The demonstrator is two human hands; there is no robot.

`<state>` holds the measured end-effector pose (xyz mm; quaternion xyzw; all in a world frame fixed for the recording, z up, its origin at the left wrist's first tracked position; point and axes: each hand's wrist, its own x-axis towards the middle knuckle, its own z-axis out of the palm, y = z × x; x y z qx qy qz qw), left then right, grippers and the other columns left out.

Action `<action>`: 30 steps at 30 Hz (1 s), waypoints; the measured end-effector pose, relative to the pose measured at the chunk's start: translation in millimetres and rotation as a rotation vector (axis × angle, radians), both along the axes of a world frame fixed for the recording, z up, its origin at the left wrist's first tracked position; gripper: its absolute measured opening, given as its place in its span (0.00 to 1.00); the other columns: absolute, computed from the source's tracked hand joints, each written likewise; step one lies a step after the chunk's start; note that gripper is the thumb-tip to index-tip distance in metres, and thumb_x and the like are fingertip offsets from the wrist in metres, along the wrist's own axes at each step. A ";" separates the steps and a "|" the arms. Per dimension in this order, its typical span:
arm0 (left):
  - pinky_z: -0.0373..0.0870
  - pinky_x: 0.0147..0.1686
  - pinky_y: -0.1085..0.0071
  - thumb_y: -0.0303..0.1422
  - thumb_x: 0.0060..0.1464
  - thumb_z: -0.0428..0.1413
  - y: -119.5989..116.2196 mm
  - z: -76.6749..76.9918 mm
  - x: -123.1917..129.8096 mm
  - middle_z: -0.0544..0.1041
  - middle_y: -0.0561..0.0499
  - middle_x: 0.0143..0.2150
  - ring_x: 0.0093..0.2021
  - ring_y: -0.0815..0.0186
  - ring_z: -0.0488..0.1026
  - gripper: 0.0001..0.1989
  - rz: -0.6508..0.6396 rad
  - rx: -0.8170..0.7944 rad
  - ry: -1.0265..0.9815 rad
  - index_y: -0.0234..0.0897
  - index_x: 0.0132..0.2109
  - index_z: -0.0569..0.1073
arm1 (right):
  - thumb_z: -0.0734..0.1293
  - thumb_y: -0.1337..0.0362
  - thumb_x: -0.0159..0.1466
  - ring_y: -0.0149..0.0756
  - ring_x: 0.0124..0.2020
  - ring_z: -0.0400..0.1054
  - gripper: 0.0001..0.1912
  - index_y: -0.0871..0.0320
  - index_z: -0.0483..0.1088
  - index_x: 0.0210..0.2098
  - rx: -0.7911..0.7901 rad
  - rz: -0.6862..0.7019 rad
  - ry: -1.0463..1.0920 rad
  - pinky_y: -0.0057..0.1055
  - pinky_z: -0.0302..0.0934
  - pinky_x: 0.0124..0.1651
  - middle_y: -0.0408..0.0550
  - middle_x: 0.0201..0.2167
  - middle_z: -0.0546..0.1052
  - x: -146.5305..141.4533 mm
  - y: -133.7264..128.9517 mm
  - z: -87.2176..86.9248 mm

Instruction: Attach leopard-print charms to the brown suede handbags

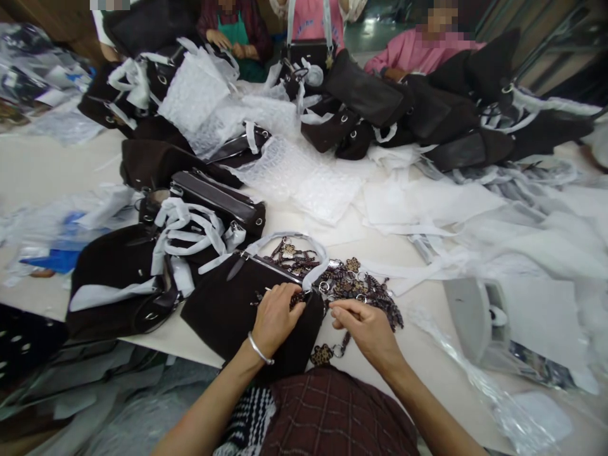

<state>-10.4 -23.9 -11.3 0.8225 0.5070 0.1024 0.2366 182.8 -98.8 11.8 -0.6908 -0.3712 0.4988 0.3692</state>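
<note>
The dark bag (228,310) lies on the table (52,158), directly in front of the wearer and partly under the left hand (278,316). This hand, with a bracelet (259,349) at its wrist, is laid over the right part of the bag's top edge; its fingers are bent, but I cannot tell if they grasp something. The right hand (368,329) is just beside this end, thumb and fingertips drawn together; whether a small thing is between them, I cannot see. A wrapped strap (314,278) makes a loop at the top edge. Beyond it lies a pile of charms (380,297), and one spotted flower (323,354) is near the bag's right side.

The bag's inside is hidden from me. At right, a grey box (468,316) has a round white thing (498,316) in its opening. At left lies a second bag (109,285).

The table is pale, strewn with white sheets (418,202) and bubble wrap (194,85). More bags (370,92) are heaped at its far side, where I see co-workers, one in a green apron (240,38).

The bag's top edge faces away from the wearer, towards the charms; its long axis runs aslant, from far left to near right.
</note>
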 end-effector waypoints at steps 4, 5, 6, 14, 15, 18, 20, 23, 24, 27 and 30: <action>0.64 0.47 0.63 0.32 0.60 0.52 3.0 -15.4 4.0 0.74 0.48 0.41 0.44 0.60 0.69 0.07 -0.007 0.005 0.000 0.39 0.45 0.72 | 0.66 0.58 0.62 0.35 0.33 0.72 0.11 0.54 0.78 0.34 0.153 0.122 -0.242 0.30 0.65 0.38 0.46 0.33 0.80 -4.9 8.6 -4.5; 0.64 0.47 0.64 0.32 0.60 0.52 4.6 -16.8 4.2 0.74 0.48 0.41 0.43 0.60 0.69 0.07 -0.016 -0.001 -0.006 0.39 0.44 0.72 | 0.66 0.58 0.63 0.35 0.34 0.72 0.11 0.54 0.78 0.33 0.180 0.137 -0.277 0.29 0.64 0.38 0.46 0.33 0.79 -5.9 10.1 -6.1; 0.63 0.46 0.64 0.32 0.61 0.51 6.5 -17.5 4.0 0.74 0.48 0.40 0.43 0.60 0.68 0.07 -0.021 -0.011 -0.016 0.39 0.43 0.72 | 0.65 0.58 0.63 0.35 0.33 0.71 0.11 0.54 0.78 0.32 0.195 0.144 -0.303 0.29 0.63 0.37 0.46 0.32 0.79 -7.1 11.5 -7.9; 0.63 0.37 0.71 0.31 0.60 0.47 27.8 -17.5 -4.6 0.71 0.54 0.31 0.33 0.67 0.67 0.07 0.085 -0.505 -0.393 0.38 0.34 0.68 | 0.66 0.63 0.63 0.30 0.25 0.63 0.09 0.56 0.76 0.28 0.360 0.136 -0.451 0.28 0.56 0.32 0.42 0.23 0.71 -22.6 24.9 -19.3; 0.63 0.35 0.72 0.32 0.59 0.48 29.5 -18.6 -6.0 0.70 0.54 0.30 0.32 0.67 0.66 0.07 0.098 -0.567 -0.437 0.37 0.34 0.67 | 0.66 0.64 0.63 0.30 0.25 0.63 0.09 0.56 0.75 0.27 0.374 0.138 -0.467 0.28 0.56 0.32 0.42 0.22 0.70 -24.5 26.3 -20.5; 0.63 0.31 0.73 0.34 0.58 0.47 31.5 -21.8 -9.6 0.69 0.55 0.30 0.30 0.68 0.66 0.07 0.162 -0.749 -0.527 0.37 0.36 0.67 | 0.66 0.66 0.63 0.30 0.26 0.63 0.09 0.56 0.75 0.27 0.398 0.164 -0.504 0.29 0.55 0.32 0.42 0.22 0.69 -28.1 28.3 -23.9; 0.64 0.31 0.73 0.35 0.59 0.47 30.7 -21.9 -11.2 0.69 0.54 0.31 0.31 0.68 0.67 0.08 0.170 -0.788 -0.543 0.36 0.37 0.67 | 0.65 0.67 0.63 0.31 0.26 0.63 0.09 0.56 0.74 0.27 0.403 0.178 -0.518 0.29 0.55 0.33 0.42 0.23 0.68 -28.5 28.0 -26.0; 0.64 0.37 0.72 0.36 0.60 0.47 28.2 -19.4 -13.1 0.70 0.54 0.33 0.36 0.67 0.67 0.10 0.126 -0.704 -0.506 0.37 0.38 0.70 | 0.65 0.67 0.64 0.30 0.26 0.62 0.09 0.56 0.74 0.27 0.400 0.190 -0.529 0.29 0.54 0.32 0.42 0.23 0.68 -27.7 26.1 -27.9; 0.63 0.39 0.72 0.36 0.61 0.46 27.3 -18.3 -13.7 0.70 0.54 0.34 0.37 0.67 0.67 0.11 0.117 -0.686 -0.501 0.37 0.38 0.70 | 0.65 0.67 0.64 0.30 0.26 0.62 0.09 0.56 0.74 0.27 0.401 0.194 -0.532 0.29 0.54 0.32 0.42 0.22 0.68 -27.4 25.4 -28.1; 0.63 0.37 0.72 0.38 0.62 0.45 23.7 -15.7 -15.0 0.70 0.54 0.32 0.35 0.67 0.67 0.13 0.130 -0.669 -0.484 0.37 0.36 0.70 | 0.65 0.66 0.64 0.31 0.26 0.62 0.10 0.56 0.74 0.27 0.410 0.198 -0.543 0.29 0.54 0.32 0.42 0.22 0.68 -27.7 23.9 -27.8; 0.63 0.33 0.73 0.36 0.58 0.51 19.6 -12.6 -15.1 0.70 0.55 0.29 0.30 0.69 0.66 0.08 0.151 -0.668 -0.457 0.37 0.35 0.70 | 0.65 0.66 0.64 0.31 0.25 0.62 0.10 0.57 0.74 0.27 0.422 0.203 -0.563 0.29 0.54 0.32 0.42 0.22 0.68 -30.3 23.9 -27.0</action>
